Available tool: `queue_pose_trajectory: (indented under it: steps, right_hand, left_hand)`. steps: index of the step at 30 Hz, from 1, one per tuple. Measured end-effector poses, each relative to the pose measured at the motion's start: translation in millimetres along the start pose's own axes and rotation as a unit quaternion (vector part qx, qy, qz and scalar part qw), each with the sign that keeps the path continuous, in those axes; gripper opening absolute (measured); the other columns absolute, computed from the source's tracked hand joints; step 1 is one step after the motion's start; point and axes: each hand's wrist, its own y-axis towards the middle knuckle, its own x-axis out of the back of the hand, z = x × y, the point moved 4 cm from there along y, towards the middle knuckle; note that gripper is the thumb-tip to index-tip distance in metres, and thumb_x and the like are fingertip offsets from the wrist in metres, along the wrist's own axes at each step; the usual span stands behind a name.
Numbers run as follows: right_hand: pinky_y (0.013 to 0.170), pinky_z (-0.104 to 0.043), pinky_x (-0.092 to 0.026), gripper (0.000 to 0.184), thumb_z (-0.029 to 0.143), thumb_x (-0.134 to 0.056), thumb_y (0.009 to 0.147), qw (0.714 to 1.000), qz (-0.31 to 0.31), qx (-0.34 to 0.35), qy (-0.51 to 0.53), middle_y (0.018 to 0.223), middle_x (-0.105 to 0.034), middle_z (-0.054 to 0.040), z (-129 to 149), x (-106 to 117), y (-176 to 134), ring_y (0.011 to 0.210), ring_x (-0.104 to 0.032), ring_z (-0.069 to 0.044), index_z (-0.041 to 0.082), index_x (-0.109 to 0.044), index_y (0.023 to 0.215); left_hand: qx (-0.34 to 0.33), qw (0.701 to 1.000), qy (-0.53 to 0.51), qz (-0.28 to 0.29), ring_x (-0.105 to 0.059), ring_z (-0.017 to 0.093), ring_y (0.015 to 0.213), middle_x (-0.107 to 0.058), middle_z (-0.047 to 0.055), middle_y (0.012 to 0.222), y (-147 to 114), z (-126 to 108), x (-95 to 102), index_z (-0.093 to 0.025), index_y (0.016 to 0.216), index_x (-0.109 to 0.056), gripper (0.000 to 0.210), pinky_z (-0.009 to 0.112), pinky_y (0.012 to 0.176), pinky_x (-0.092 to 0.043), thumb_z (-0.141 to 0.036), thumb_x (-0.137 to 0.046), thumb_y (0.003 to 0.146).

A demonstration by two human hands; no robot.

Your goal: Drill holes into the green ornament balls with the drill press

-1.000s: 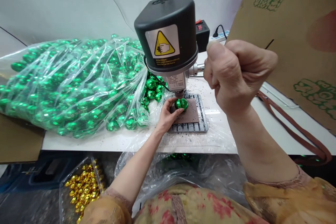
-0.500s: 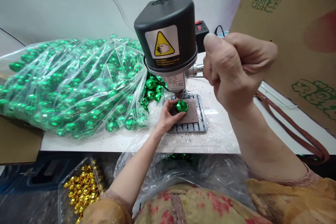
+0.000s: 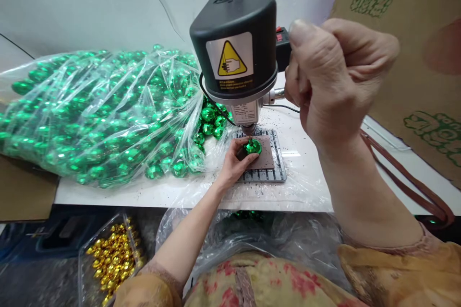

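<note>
- My left hand (image 3: 234,160) is pinching a green ball (image 3: 253,147), thumb and forefinger bowed around its side; the other fingers are hiding from view.
- The ball is resting on a brown pad (image 3: 267,157), atop the slotted base (image 3: 279,170), directly under the drill (image 3: 234,38). I am not making out whether the bit is touching it.
- My right hand (image 3: 338,76) is closing in a tight fist, looming large. A metal lever (image 3: 278,94) is running in behind it; I cannot tell what the fingers are gripping.
- The same fist is covering part of a black switch box (image 3: 283,50) and the edge of a carton (image 3: 399,43), which is running off the right side.
- A brown strap (image 3: 406,177) is slipping from sight behind my wrist.
- A clear bag (image 3: 108,124), packed with green balls, is crowding the table (image 3: 126,196) up to the drill, its left end falling outside the frame.
- Dark specks are dotting the base and table.
- Below, my sleeve (image 3: 147,285) is partly blocking a clear tray (image 3: 83,268) of gold beads (image 3: 113,254).
</note>
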Motion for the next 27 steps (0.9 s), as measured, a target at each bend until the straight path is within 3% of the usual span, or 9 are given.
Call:
queue_pose_trajectory:
  steps: [3,9,20,27]
  right_hand:
    - [0.043,-0.029,-0.020,0.058,0.049,-0.068,0.084,1.000,-0.016,-0.001,-0.013,0.044,-0.031,0.0053,0,2,-5,0.040,-0.026,-0.004,0.019,-0.032,0.049]
    - [0.044,-0.031,-0.019,0.054,0.030,-0.068,0.089,1.000,-0.015,0.007,0.010,0.045,-0.029,0.0054,2,9,-23,0.039,-0.032,-0.006,0.019,-0.034,0.048]
    - [0.046,-0.037,-0.026,0.057,0.034,-0.062,0.091,0.999,0.001,0.004,-0.044,0.044,-0.026,0.0024,-4,15,-37,0.042,-0.031,-0.010,0.022,-0.024,0.051]
    - [0.042,-0.029,-0.022,0.053,0.017,-0.058,0.092,0.996,0.021,0.089,-0.018,0.045,-0.023,0.0048,-2,13,-38,0.040,-0.028,-0.004,0.019,-0.019,0.056]
  left_hand:
    - [0.000,1.000,-0.008,-0.001,-0.065,0.025,0.120,-0.066,0.010,0.126,0,1,-0.5,-0.022,0.115,-0.057,0.048,0.043,0.106,-0.052,-0.045,-0.082,0.081]
    - [0.004,1.000,0.001,-0.004,-0.065,0.026,0.120,-0.066,0.010,0.126,-1,1,-0.2,-0.022,0.115,-0.056,0.049,0.046,0.107,-0.052,-0.045,-0.083,0.081]
    - [-0.005,1.000,0.006,-0.006,-0.066,0.026,0.120,-0.067,0.010,0.124,-1,-2,-0.8,-0.022,0.114,-0.056,0.049,0.046,0.106,-0.053,-0.046,-0.083,0.081]
    - [-0.005,1.000,0.019,-0.011,-0.066,0.026,0.118,-0.067,0.010,0.122,-1,-2,0.4,-0.022,0.114,-0.057,0.049,0.047,0.105,-0.053,-0.047,-0.082,0.080]
